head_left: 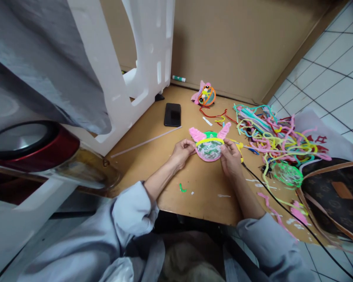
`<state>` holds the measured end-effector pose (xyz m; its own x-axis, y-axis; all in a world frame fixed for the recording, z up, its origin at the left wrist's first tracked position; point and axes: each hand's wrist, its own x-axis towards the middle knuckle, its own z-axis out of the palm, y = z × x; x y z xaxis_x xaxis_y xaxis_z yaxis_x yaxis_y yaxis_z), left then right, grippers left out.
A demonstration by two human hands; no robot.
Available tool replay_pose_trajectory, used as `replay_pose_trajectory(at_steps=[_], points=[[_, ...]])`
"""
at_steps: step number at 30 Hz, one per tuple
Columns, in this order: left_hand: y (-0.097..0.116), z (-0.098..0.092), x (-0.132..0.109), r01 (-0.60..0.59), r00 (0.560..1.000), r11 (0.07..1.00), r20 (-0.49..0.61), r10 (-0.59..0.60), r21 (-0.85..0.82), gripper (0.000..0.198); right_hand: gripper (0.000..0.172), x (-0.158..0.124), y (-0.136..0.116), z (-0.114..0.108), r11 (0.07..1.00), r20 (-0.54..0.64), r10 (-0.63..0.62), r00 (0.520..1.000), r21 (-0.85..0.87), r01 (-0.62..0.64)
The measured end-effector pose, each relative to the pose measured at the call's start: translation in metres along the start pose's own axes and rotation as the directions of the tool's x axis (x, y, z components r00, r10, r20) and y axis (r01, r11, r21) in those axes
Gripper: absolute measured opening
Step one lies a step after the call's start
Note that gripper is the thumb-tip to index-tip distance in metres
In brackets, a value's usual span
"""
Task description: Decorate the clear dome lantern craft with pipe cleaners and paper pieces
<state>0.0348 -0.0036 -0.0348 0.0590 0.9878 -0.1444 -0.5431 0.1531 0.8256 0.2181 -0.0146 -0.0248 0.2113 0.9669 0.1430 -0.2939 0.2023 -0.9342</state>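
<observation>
Two hands, left hand (182, 150) and right hand (230, 156), are closed on the sides of a pipe-cleaner animal face (209, 149) held at frame centre, pink ears (196, 134) and yellow-green band (209, 140) already fitted, eyes not yet, unlike the eyed figure (206, 95) at upper centre; loose pipe cleaners (276, 133) are piled at right.

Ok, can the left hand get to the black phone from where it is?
Probably yes: the phone lies beyond the left hand on open board, only a thin clear stick flat between. That hand grips the pink craft, though, so it must let go first.
</observation>
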Motion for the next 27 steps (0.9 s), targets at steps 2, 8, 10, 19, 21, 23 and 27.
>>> replay_pose_trajectory(at_steps=[2,8,10,19,21,23,27], points=[[-0.002,-0.001,0.001,-0.012,1.000,1.000,0.010,0.012,0.007,0.034,0.051,0.001,0.001,-0.001,1.000,-0.006,0.023,1.000,0.018,-0.022],[-0.002,0.001,0.006,0.028,1.000,0.999,-0.008,-0.029,-0.031,0.040,0.049,0.011,0.004,-0.005,0.993,0.009,0.073,0.997,0.092,-0.074],[0.001,0.001,0.007,0.027,0.999,0.998,-0.016,-0.027,-0.048,0.046,0.047,0.017,0.005,-0.003,0.991,0.020,0.077,0.997,0.109,-0.078],[0.007,-0.006,0.020,-0.036,0.999,0.997,-0.035,0.039,0.066,0.044,0.046,0.030,0.013,0.010,0.993,0.029,0.085,0.996,0.084,-0.088],[0.006,-0.008,0.024,-0.057,0.998,0.993,-0.011,0.058,0.103,0.041,0.047,0.028,0.013,0.011,0.995,0.047,0.087,0.995,0.046,-0.089],[0.006,-0.010,0.026,-0.085,0.996,0.991,0.009,0.085,0.107,0.040,0.049,0.027,0.012,0.011,0.996,0.058,0.083,0.995,0.009,-0.084],[0.010,-0.012,0.028,-0.071,0.994,0.996,0.088,0.067,0.050,0.039,0.054,0.027,0.007,0.005,0.996,0.143,0.092,0.986,-0.033,-0.088]])
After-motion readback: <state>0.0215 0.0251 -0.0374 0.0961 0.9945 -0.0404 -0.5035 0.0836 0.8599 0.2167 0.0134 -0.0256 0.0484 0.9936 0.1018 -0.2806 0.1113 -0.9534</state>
